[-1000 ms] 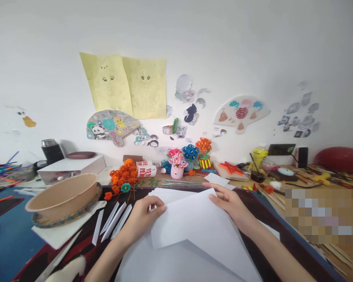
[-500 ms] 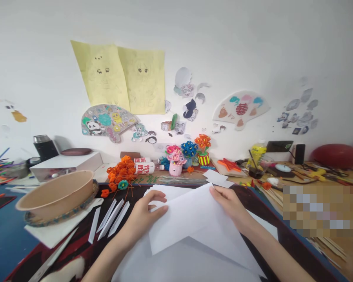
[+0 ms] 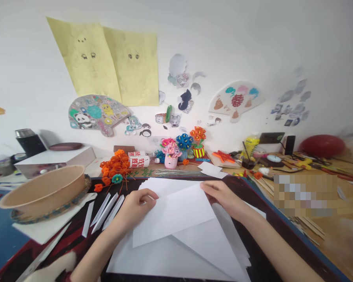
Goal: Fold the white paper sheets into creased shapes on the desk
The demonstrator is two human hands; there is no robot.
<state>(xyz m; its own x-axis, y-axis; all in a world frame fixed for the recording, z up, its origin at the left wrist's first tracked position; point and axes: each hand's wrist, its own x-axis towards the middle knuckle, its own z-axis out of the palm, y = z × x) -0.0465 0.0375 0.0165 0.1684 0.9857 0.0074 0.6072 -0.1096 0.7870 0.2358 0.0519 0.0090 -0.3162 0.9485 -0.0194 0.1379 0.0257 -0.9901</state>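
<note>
A black flask (image 3: 31,141) with a silver lid stands beside a white box (image 3: 59,159). In front, a beige bowl (image 3: 42,192) sits on a woven ring (image 3: 51,211), with scissors (image 3: 45,252) lying nearer the person. Next come 4 folded paper strips (image 3: 100,210) on the dark mat, and behind them a bunch of orange flowers (image 3: 116,166) with 1 green flower (image 3: 117,179) at its edge.

The left hand (image 3: 138,207) touches the upper left of a white sheet (image 3: 176,211); its fingers are curled, thumb and forefinger tips near each other, but I cannot tell whether they pinch the paper. The sheet lies slanted over a pile of white paper (image 3: 154,188), between the 2 hands. Behind it stands a pink pot (image 3: 171,162) of flowers.

The right hand (image 3: 220,194) has thumb and fingers closed on the sheet's upper right corner. Farther right are a yellow bottle (image 3: 251,145), thin wooden sticks (image 3: 313,227) and a red rounded object (image 3: 322,146).
</note>
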